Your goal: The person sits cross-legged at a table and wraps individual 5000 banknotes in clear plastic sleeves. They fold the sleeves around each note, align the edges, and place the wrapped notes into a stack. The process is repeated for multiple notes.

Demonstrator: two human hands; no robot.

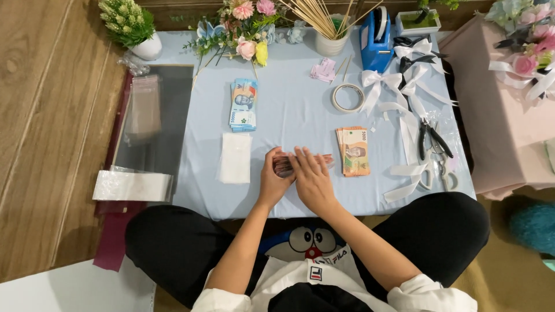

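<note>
Both hands, left (273, 176) and right (313, 178), are pinching a reddish banknote (284, 166) (curled); a white cup (330, 44) is holding sticks (324, 16).

**Clear sleeves and wrappers around my hands**

Just to the left of my hands, a stack of small clear plastic sleeves (235, 158) is lying flat on the blue cloth, looking whitish and rectangular. Further left, off the cloth's edge, a longer clear wrapper pack (132, 185) is resting on a dark board, glinting silver-white. Beyond it, further from me, another transparent bag (143, 110) is lying on the same board, faintly pinkish. I'm seeing no signs or screens.
</note>
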